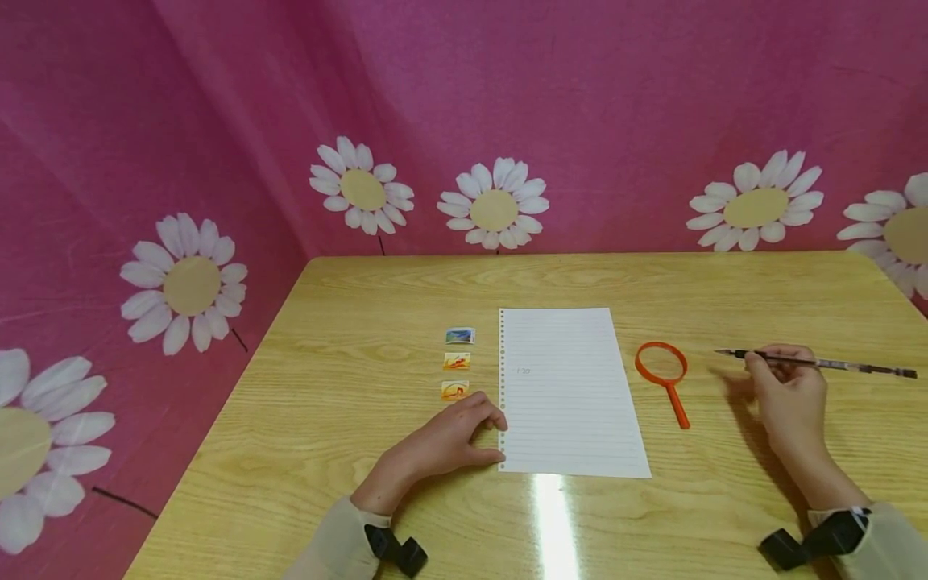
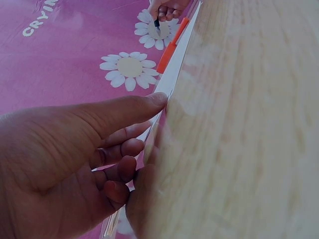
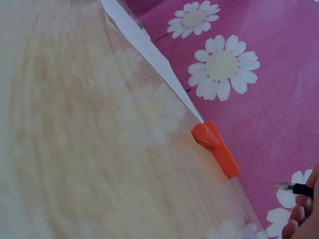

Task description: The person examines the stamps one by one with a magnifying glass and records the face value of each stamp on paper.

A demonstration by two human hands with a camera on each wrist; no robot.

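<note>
A sheet of lined loose-leaf paper point(image 1: 565, 395) lies on the table, with punched holes down its left side and small faint writing near its upper left. My left hand point(image 1: 453, 435) rests at the lower left edge of the sheet, thumb and fingertips spread apart on that edge. In the left wrist view the thumb point(image 2: 157, 99) is right at the paper's edge. On the right, my right hand point(image 1: 790, 395) pinches a long dark pen point(image 1: 834, 364) near its silver tip, which points left. The pen is held nearly level, and its front end also shows in the right wrist view.
An orange magnifying glass point(image 1: 674, 395) lies between the sheet and my right hand. Left of the sheet, a blue-green stamp-like card point(image 1: 460, 336) and two yellow ones point(image 1: 457, 361) form a column. A pink curtain with daisies point(image 1: 493, 121) hangs behind the wooden table point(image 1: 326, 362).
</note>
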